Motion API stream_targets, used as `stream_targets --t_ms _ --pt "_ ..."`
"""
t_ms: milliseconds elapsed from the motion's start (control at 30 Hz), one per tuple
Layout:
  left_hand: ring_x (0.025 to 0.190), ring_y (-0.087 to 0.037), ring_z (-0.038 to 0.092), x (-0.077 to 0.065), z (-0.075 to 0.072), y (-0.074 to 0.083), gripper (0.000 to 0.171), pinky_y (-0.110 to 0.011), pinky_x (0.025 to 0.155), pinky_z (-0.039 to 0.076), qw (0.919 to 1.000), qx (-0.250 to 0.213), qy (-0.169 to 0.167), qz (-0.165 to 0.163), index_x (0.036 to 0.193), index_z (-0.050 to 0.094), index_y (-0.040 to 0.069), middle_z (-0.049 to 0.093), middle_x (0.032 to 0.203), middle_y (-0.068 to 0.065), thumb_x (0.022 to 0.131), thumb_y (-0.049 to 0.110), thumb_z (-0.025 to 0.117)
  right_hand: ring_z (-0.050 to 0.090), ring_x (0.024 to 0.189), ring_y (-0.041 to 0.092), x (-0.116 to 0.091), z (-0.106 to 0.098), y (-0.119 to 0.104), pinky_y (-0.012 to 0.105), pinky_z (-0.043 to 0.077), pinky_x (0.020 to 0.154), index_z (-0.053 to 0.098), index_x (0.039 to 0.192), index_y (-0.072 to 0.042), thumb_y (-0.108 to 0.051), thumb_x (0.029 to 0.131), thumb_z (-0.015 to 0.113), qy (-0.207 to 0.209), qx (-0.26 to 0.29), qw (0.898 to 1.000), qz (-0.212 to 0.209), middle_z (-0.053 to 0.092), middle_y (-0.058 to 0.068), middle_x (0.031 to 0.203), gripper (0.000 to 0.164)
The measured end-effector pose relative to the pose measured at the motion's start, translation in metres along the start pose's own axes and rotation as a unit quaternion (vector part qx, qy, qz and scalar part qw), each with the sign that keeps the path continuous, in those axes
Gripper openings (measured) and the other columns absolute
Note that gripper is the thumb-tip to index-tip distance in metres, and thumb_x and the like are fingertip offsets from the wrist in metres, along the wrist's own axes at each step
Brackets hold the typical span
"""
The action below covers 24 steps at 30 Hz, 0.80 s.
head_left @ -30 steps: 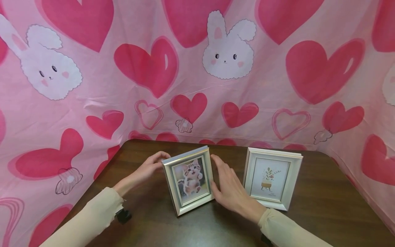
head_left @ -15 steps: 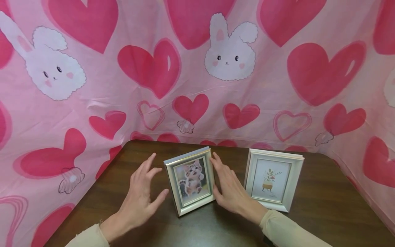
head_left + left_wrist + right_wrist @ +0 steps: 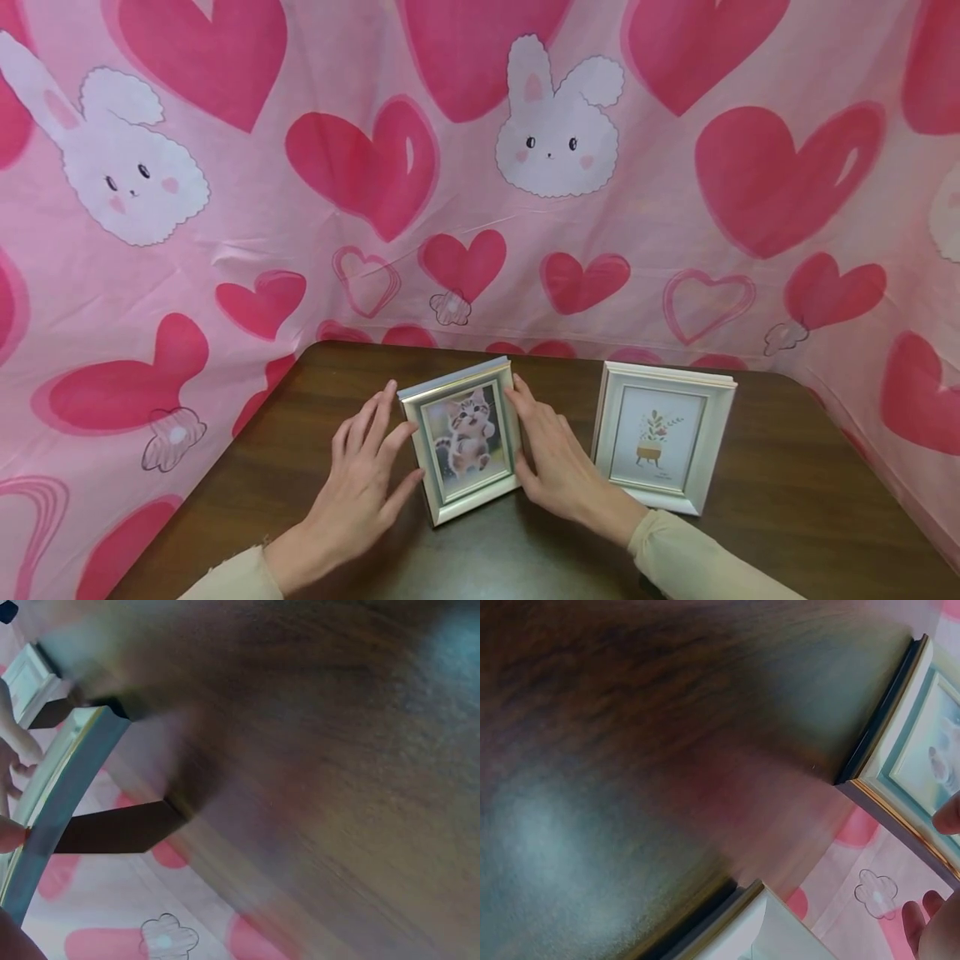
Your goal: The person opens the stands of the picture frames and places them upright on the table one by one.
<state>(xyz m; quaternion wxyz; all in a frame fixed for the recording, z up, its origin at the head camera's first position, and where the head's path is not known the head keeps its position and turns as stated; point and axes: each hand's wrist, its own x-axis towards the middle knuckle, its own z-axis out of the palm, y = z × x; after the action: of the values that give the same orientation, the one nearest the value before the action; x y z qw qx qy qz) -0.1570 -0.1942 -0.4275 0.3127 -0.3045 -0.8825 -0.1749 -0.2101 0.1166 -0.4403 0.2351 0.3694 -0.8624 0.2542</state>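
A silver-white photo frame (image 3: 468, 442) with a kitten picture stands tilted on the dark wooden table in the head view. At its left edge is my left hand (image 3: 356, 475), fingers spread and fairly straight. The left wrist view has a digit touching the side of the photo frame (image 3: 64, 802), whose dark stand leg (image 3: 124, 829) juts out behind. My right hand (image 3: 558, 458) lies along the opposite edge with extended fingers. In the right wrist view, its thumb (image 3: 949, 816) overlaps the front of the kitten frame (image 3: 900, 761), while other fingertips (image 3: 913, 926) are apart from it.
A second white photo frame (image 3: 663, 437) with a potted-plant picture stands just right of my right hand. The brown table (image 3: 795, 467) has a glossy surface. Pink cloth (image 3: 637, 217) with hearts and rabbits hangs around its back and sides.
My left hand first came off the kitten frame's back upper left corner and opened beside it, then moved right to its left edge. The right hand stays at the right edge; both frames remain in place.
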Motion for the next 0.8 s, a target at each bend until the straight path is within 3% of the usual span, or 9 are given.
stream_targets --t_ms 267,467,800 --pt "0.153 -0.044 0.02 0.0002 0.0025 0.0007 0.057 -0.065 0.112 0.019 0.9999 -0.004 -0.013 -0.002 0.147 0.047 0.011 0.009 0.175 -0.019 0.105 0.048 0.057 0.052 0.132 0.027 -0.0003 0.0017 0.0034 0.047 0.049 0.093 0.023 0.166 -0.012 -0.006 0.083 0.079 0.003 -0.014 1.0 -0.009 0.02 0.007 0.174 0.1" --pt "0.155 -0.042 0.017 0.0019 0.0019 0.0023 0.067 -0.065 0.113 0.018 0.9995 0.004 -0.028 -0.015 0.147 0.046 0.012 0.006 0.176 -0.015 0.091 0.033 0.076 0.051 0.133 0.028 -0.001 0.0004 0.0038 0.047 0.049 0.093 0.023 0.166 -0.012 -0.005 0.082 0.081 0.002 -0.018 1.0 -0.007 0.024 0.008 0.173 0.102" --pt "0.153 -0.043 0.02 0.0024 0.0026 0.0023 0.071 -0.067 0.11 0.02 0.9997 0.0 -0.016 -0.017 0.145 0.046 0.011 0.009 0.175 -0.016 0.086 0.027 0.082 0.051 0.137 0.028 -0.0013 -0.001 0.0003 0.05 0.05 0.097 0.024 0.166 -0.012 -0.003 0.08 0.082 -0.002 -0.015 1.0 -0.007 0.024 0.008 0.173 0.103"
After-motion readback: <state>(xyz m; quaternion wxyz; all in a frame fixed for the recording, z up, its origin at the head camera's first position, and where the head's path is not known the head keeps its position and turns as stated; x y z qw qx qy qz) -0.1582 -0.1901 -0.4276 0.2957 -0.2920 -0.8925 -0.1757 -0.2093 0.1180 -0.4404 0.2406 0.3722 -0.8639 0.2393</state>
